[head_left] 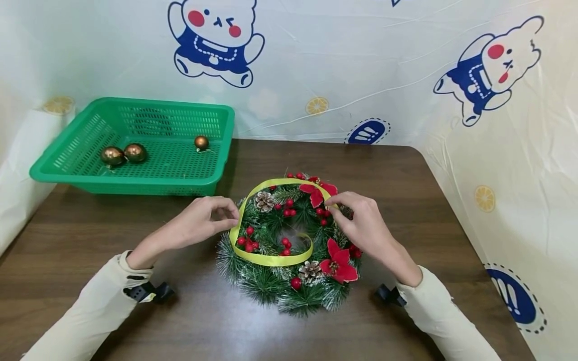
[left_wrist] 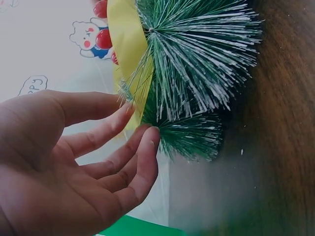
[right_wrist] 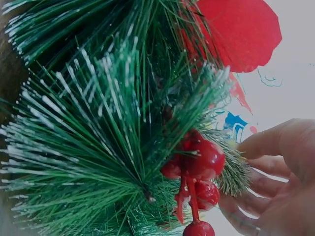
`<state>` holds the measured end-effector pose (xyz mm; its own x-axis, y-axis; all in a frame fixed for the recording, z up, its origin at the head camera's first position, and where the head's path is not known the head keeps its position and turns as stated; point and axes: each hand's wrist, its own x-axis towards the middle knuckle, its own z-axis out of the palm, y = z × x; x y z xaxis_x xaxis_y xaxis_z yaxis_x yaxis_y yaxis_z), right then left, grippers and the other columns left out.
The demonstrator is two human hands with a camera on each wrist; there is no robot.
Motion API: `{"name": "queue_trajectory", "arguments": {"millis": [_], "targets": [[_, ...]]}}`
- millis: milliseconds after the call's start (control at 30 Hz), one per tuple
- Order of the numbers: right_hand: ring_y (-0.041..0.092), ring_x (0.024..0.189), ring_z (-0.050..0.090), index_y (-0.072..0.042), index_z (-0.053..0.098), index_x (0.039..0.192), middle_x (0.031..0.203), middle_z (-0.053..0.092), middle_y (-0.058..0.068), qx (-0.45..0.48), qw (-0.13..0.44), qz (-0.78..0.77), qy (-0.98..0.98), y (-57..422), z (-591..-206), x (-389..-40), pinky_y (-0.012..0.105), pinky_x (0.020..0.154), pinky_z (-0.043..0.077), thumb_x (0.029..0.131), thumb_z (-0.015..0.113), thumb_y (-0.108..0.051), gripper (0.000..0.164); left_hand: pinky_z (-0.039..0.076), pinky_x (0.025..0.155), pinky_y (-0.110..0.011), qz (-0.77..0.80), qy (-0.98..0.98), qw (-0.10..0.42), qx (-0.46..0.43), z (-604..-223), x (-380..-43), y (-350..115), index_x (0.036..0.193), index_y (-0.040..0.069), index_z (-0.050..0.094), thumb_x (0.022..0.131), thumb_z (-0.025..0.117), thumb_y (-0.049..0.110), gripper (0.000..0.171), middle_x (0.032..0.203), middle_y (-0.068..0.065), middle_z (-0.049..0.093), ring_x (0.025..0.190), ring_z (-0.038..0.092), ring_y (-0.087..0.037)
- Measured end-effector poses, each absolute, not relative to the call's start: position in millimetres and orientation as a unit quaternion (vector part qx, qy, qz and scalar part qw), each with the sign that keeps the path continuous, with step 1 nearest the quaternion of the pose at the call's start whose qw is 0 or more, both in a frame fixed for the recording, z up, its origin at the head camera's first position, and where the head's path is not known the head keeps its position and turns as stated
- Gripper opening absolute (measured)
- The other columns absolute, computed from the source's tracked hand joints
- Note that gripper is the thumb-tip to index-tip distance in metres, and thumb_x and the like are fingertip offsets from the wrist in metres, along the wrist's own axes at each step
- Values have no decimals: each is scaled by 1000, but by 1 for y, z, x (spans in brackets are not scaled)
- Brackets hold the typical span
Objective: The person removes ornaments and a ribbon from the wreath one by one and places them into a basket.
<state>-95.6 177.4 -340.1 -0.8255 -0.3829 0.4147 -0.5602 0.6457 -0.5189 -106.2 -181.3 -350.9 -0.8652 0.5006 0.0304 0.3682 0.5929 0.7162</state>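
A round green wreath (head_left: 262, 283) with frosted needle tips, red berries, pinecones and red poinsettia flowers (head_left: 339, 263) lies on the table. A yellow ribbon (head_left: 271, 260) loops over its top, one end curling into the centre. At the ribbon's left side, my left hand (head_left: 205, 218) pinches its edge between thumb and fingertips; the left wrist view shows the ribbon (left_wrist: 129, 54) running down to those fingers. My right hand (head_left: 363, 220) pinches the ribbon at the upper right, beside a poinsettia. In the right wrist view, needles and berries (right_wrist: 204, 160) hide this hand's fingertips.
A green plastic basket (head_left: 135, 186) stands at the back left, holding several shiny bronze baubles (head_left: 135, 152). Behind the brown wooden table (head_left: 393, 170) hangs a pale sheet (head_left: 307, 55) with cartoon prints, which continues along the right side.
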Motion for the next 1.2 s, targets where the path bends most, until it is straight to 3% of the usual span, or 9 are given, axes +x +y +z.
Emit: {"name": "queue_trajectory", "arguments": {"millis": [233,467,667,933,1200], "targets": [[15,85,67,-4,76,102,100,74,6,259,206,342,-879,182,-337,-98,32,72,56,88,72,1,15,49,66,-28,423,866,88,251,-353,-105,-179,117,9,60,85,75,-3,38,85,0,64,75,63,-16],[17,82,65,-5,76,101,98,74,7,251,257,363,-860,185,-333,-100,22,75,52,88,69,5,18,57,70,-27,507,831,46,226,-347,-106,-180,116,7,60,90,66,-8,30,92,-11,60,79,66,-24],[16,77,63,-4,76,102,93,72,7,240,282,367,-854,190,-330,-102,15,67,45,88,66,8,21,59,66,-32,578,786,55,212,-341,-105,-182,120,2,56,94,59,-9,29,101,-18,52,79,69,-24],[20,76,67,-3,77,105,96,74,9,216,316,368,-847,201,-327,-110,14,72,45,88,66,10,24,55,67,-29,567,781,130,229,-334,-104,-186,128,6,54,92,62,-6,39,107,-16,56,78,64,-32],[23,78,69,-2,77,105,98,75,9,173,331,363,-854,214,-327,-118,11,76,44,90,64,8,22,56,76,-30,468,829,185,245,-319,-99,-193,138,9,51,90,69,2,51,97,-7,69,86,67,-27]]}}
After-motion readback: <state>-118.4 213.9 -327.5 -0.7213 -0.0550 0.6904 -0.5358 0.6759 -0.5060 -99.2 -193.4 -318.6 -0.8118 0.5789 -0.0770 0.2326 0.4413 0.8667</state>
